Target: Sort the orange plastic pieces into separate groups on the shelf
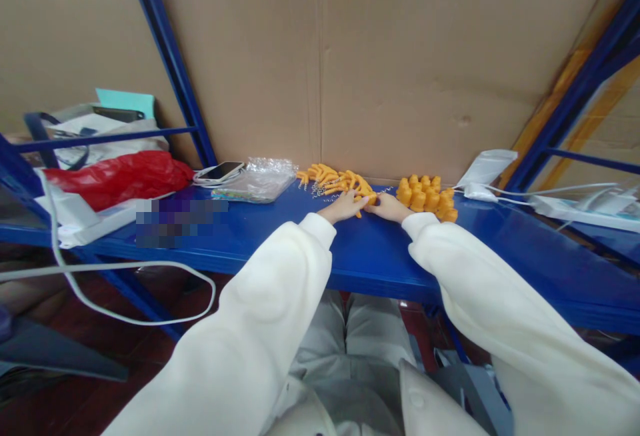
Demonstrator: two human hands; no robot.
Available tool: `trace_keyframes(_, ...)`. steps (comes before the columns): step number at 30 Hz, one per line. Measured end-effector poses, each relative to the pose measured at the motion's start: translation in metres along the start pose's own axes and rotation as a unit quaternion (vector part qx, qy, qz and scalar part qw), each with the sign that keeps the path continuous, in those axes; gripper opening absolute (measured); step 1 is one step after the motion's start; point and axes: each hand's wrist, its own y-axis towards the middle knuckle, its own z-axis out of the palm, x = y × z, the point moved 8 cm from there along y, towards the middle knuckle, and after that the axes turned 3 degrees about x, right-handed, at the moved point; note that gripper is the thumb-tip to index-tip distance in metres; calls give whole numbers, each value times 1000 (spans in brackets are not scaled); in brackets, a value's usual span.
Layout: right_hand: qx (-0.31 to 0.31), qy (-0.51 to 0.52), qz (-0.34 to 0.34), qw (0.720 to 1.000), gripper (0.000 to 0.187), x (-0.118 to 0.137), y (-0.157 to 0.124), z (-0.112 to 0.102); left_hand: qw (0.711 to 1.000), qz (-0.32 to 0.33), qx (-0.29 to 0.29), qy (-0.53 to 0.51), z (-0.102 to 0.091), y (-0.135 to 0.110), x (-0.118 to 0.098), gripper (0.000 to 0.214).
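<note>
My left hand (345, 207) and my right hand (389, 208) meet over the blue shelf, fingers closed on a small orange piece (371, 200) between them. A small dark spot shows by my right fingertips; what it is cannot be made out. Just beyond my left hand lies a pile of slender, curved orange pieces (320, 173). Thin silvery coils, like small springs (317, 191), lie scattered around that pile. To the right of my right hand stands a group of chunky orange pieces (425, 195), packed close together in rows.
Left of the pile are a clear plastic bag (265, 181) and a phone (223, 171) with a white cable. Farther left lie a red plastic bag (130, 177) and a white power strip (100, 223). Cardboard (390, 76) walls the back of the blue shelf (280, 236).
</note>
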Motion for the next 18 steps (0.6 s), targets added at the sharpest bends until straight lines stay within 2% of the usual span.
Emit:
trace_keyframes(3, 0, -16, -8, 1000, 18, 2, 3, 1, 995, 2, 9, 104, 6, -1, 0, 41)
trace_keyframes(5, -9, -27, -10, 1000, 18, 1, 2, 1, 991, 2, 9, 131, 6, -2, -3, 32)
trace_keyframes(8, -28, -58, -21, 998, 19, 0, -1, -1, 990, -12, -22, 140, -2, -3, -6, 14)
trace_keyframes(11, -39, -79, -24, 996, 22, -7, -4, -6, 988, -38, -64, 135, -15, -6, -8, 21)
trace_keyframes(15, -59, -55, -35, 996, 23, -20, -8, -17, 985, -129, -44, 105, -20, -13, 1, 33)
trace_keyframes(18, -70, -36, -55, 995, 24, -23, -9, -24, 980, -150, -51, 119, -24, -16, 5, 35)
